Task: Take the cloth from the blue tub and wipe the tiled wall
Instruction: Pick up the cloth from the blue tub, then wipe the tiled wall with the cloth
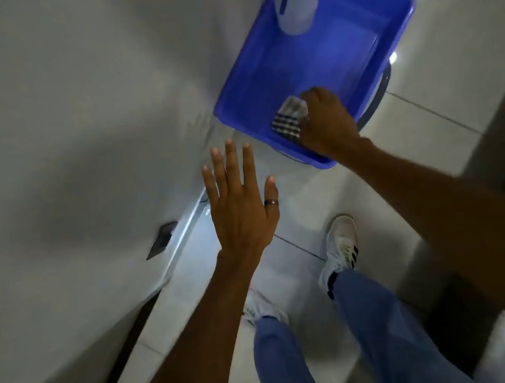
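Observation:
A blue tub (389, 20) stands ahead on a round stand above the floor. In its near corner lies a folded cloth (287, 119) with dark and white checks. My right hand (326, 123) reaches into that corner, its fingers closed on the cloth's right edge. Below and left of the tub, my left hand (240, 206) hovers with its fingers spread and nothing in it, a ring on one finger. The pale wall (52, 123) fills the left side; it looks blurred and its tile lines do not show.
A clear spray bottle (298, 8) with a yellow top stands in the tub's far corner. Light floor tiles (433, 129) run under the tub. My legs in blue trousers (374, 321) and white shoes stand below. A metal strip (184, 228) runs along the wall's foot.

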Tool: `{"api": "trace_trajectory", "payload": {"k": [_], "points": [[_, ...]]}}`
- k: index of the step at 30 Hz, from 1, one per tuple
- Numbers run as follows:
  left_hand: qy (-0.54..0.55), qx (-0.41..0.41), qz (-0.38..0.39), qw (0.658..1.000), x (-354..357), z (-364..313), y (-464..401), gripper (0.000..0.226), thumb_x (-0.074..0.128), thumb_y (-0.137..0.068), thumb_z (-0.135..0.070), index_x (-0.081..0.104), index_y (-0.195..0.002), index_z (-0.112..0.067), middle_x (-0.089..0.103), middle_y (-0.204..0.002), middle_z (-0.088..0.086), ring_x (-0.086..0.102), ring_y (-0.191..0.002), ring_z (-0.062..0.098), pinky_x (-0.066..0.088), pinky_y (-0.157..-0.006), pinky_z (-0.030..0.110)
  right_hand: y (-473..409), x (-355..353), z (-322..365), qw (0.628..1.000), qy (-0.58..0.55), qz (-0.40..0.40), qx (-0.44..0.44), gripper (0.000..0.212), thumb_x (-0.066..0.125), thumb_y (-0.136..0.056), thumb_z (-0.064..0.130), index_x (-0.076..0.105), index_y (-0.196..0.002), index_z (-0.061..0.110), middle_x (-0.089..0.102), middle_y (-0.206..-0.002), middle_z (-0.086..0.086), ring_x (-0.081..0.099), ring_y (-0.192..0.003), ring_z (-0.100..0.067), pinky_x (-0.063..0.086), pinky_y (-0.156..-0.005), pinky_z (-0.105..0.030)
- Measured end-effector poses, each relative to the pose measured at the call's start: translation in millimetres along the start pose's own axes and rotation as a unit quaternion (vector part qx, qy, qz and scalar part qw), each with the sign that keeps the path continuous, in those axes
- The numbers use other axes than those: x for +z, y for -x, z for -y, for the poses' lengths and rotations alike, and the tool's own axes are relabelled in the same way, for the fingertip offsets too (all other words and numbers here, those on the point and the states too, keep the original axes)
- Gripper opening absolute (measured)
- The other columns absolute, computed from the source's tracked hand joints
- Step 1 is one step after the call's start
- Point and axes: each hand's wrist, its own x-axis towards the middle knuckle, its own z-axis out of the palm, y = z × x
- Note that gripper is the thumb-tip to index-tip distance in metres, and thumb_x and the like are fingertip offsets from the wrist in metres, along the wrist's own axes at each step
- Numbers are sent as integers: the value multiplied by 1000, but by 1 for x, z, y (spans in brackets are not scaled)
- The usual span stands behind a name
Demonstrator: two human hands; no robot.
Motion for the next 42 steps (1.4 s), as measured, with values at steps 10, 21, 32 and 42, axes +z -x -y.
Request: {"api": "trace_trajectory", "payload": {"k": [10,21,32,42], "points": [[-6,43,29,999,41,32,29,71,48,-110,-49,35,-169,-11,21,-177,17,14,-165,40,17,-134,60,-43,21,-35,984,-55,78,152,55,73,-83,43,62,-119,4,69,-123,-19,67,-111,-36,50,-78,-37],[-82,56,51,994,25,98,61,73,39,-110,-53,28,-171,-14,17,-179,14,13,-166,38,16,-134,59,94,62,50,834,-530,23,152,11,70,-89,38,72,-97,32,79,-91,14,75,-87,-2,57,-75,-25],[-198,235,16,952,165,180,-9,69,46,-111,-40,35,-167,-1,26,-174,23,22,-162,43,11,-134,53,96,379,47,707,-649,14,280,10,66,-84,23,58,-86,18,59,-87,-11,62,-76,-20,47,-72,-32],[-424,272,-34,863,224,188,-76,74,27,-113,-55,20,-173,-12,10,-179,18,2,-167,38,-17,-128,54,9,486,128,773,-629,-71,45,68,35,-107,42,-1,-163,29,4,-175,-2,4,-162,-19,17,-132,-52]]}}
